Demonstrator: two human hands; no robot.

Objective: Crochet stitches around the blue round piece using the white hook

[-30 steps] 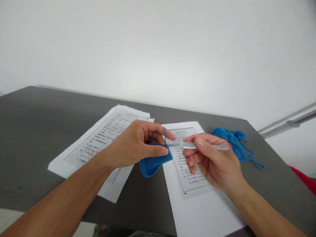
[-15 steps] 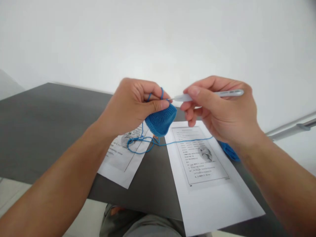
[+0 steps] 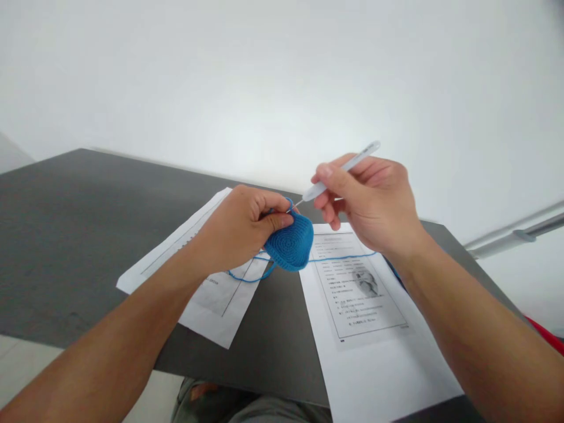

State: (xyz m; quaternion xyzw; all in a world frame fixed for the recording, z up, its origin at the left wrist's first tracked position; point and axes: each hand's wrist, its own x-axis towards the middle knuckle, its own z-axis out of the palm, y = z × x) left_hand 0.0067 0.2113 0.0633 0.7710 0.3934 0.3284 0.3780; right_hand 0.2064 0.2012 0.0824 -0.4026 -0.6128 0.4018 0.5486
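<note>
Between thumb and fingers, my left hand (image 3: 251, 226) pinches the upper edge of a blue crocheted piece (image 3: 289, 242) with spiral rounds. A strand of blue yarn (image 3: 289, 204) loops over the left index finger. My right hand (image 3: 365, 191) grips a crochet hook (image 3: 341, 171) by its pale handle, much like a pen. The hook's thin metal shaft slants down to the left and meets the top edge of the piece beside my left fingertips; its very tip is hidden there. More yarn trails below the piece and off to the right, behind my right wrist.
A printed sheet (image 3: 374, 358) lies on the dark grey table (image 3: 57, 235) under my right arm. Another printed sheet (image 3: 211, 323) lies partly beneath my left forearm. A white wall (image 3: 220, 76) rises behind the table, and a metal rail (image 3: 524, 236) runs at the right.
Both hands and the crocheted piece have come lower in the view. My right hand has shifted left, and the crochet hook has turned from nearly level to a steeper slant.
</note>
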